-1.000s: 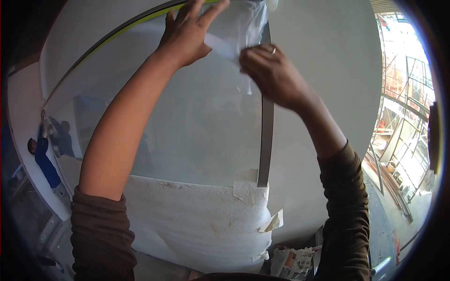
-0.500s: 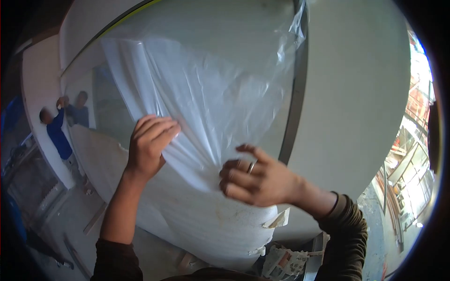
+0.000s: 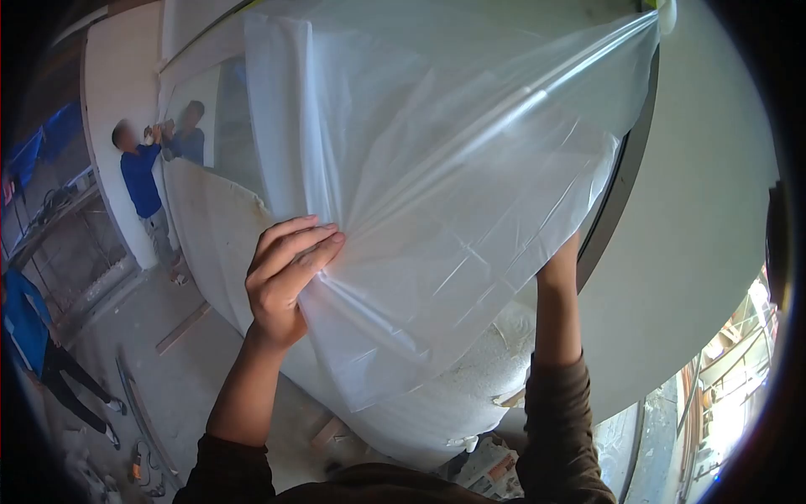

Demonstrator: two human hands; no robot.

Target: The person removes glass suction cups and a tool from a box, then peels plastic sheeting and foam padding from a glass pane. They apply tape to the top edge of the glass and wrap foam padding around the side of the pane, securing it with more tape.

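A thin translucent plastic sheet (image 3: 478, 202) spreads before me over a window pane, its upper right corner pulled taut toward the frame's top. My left hand (image 3: 287, 273) pinches the sheet at its left-middle, and creases fan out from the closed fingers. Near the sheet's right edge, my right hand (image 3: 564, 259) reaches up behind the plastic. Only its wrist side shows; the fingers are hidden. Below the plastic, a thicker whitish covering (image 3: 478, 395) hangs over the lower part of the panel. A dark frame strip (image 3: 625, 189) runs down the right side.
At the left, a person in a blue top (image 3: 143, 181) works with raised hands against the pane, which reflects them. Another person in blue (image 3: 29, 323) stands at the far left edge. Wood pieces (image 3: 183, 328) lie on the floor. A pale wall (image 3: 697, 210) stands at right.
The plastic has spread out to the right and lower down. My right hand has moved from in front of the sheet to behind its right edge. My left hand keeps its hold.
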